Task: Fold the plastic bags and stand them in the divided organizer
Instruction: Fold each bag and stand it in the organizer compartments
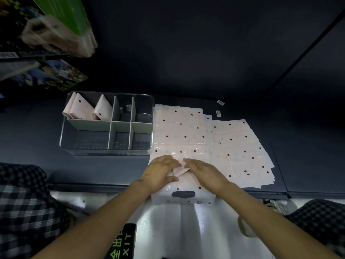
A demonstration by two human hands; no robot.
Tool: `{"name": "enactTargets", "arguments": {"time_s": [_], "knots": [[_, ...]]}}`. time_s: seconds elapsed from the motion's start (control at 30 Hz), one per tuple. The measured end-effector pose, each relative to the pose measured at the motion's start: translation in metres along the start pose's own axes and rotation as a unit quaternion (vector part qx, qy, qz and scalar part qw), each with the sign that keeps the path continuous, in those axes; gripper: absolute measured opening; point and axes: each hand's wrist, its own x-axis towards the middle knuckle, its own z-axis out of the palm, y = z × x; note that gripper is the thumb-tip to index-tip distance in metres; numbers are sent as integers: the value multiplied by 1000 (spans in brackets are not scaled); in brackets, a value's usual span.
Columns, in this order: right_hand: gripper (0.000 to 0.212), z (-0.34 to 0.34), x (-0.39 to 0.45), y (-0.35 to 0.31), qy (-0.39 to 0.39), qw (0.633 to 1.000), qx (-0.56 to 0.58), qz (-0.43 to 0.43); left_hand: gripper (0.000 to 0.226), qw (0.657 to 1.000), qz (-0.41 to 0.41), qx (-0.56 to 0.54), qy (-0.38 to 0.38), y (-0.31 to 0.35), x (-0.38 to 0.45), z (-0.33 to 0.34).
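Observation:
A pink polka-dot plastic bag [179,131] lies flat on the dark table, its handle end [183,194] hanging over the near edge. My left hand [160,172] and my right hand [203,172] press side by side on its near part, fingers fairly straight, with a raised crease of the bag between them. To the left stands the clear divided organizer [106,152]. Folded pink bags [80,109] lean upright in its back left compartment; the other compartments hold no bags. A stack of flat bags [240,146] lies to the right, partly under the spread bag.
Colourful boxes and a blurred bundle [56,34] overhang the far left. Two small stickers [220,102] lie behind the bag stack. The table's near edge [93,187] runs just below my wrists. Checked fabric [22,202] shows at both lower corners.

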Motion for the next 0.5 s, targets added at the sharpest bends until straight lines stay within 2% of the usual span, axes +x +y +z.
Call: {"name": "enactTargets", "arguments": {"time_s": [0.1, 0.23, 0.3, 0.37, 0.5], "knots": [[43, -29, 8, -2, 82, 993, 81, 13, 38, 991, -13, -120, 54, 11, 5, -17], [19, -78, 20, -22, 162, 962, 217, 44, 21, 931, -76, -297, 196, 30, 11, -54], [11, -95, 24, -35, 197, 936, 285, 67, 23, 911, -78, -334, 230, 35, 13, -72], [13, -108, 29, -48, 225, 912, 332, 89, 31, 892, -78, -371, 246, 36, 13, -86], [15, -127, 41, -71, 219, 903, 354, 107, 36, 863, -84, -420, 267, 32, 8, -103]]}}
